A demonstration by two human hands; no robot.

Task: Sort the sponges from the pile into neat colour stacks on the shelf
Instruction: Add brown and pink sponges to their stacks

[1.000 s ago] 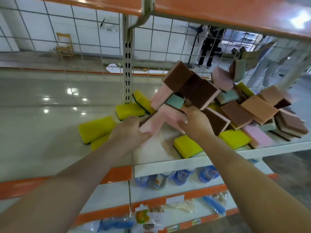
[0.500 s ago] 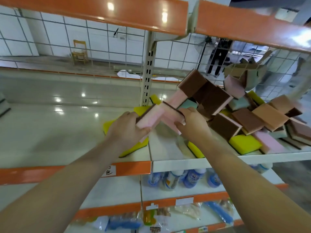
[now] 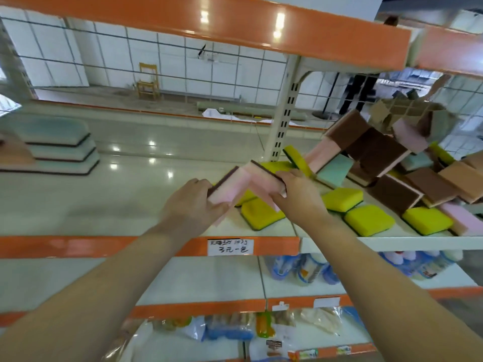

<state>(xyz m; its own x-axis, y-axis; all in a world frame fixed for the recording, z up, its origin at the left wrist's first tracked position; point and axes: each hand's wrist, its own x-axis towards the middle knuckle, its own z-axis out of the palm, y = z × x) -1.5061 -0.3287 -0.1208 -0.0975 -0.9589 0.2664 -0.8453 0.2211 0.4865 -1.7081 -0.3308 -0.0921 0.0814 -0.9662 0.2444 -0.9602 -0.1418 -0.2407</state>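
My left hand (image 3: 194,205) grips a pink sponge (image 3: 227,188) with a brown scouring side. My right hand (image 3: 300,197) grips a second pink sponge (image 3: 264,178); the two sponges meet in a V above the shelf (image 3: 117,199). The mixed pile (image 3: 379,158) of pink, brown, orange, teal and yellow sponges lies at the right. Yellow sponges (image 3: 262,214) lie loose on the shelf under and beside my hands. A teal stack (image 3: 60,147) stands at the far left, with an orange sponge (image 3: 15,155) at its left edge.
An orange shelf (image 3: 235,24) hangs overhead. A slotted white upright (image 3: 285,118) and wire mesh back the shelf. A handwritten price tag (image 3: 230,246) sits on the orange front edge. Bottles (image 3: 300,269) and packets (image 3: 230,327) fill the lower shelves.
Both hands have pulled the two pink sponges out of the pile and carried them left. The view has swung left, bringing the teal stack into sight.
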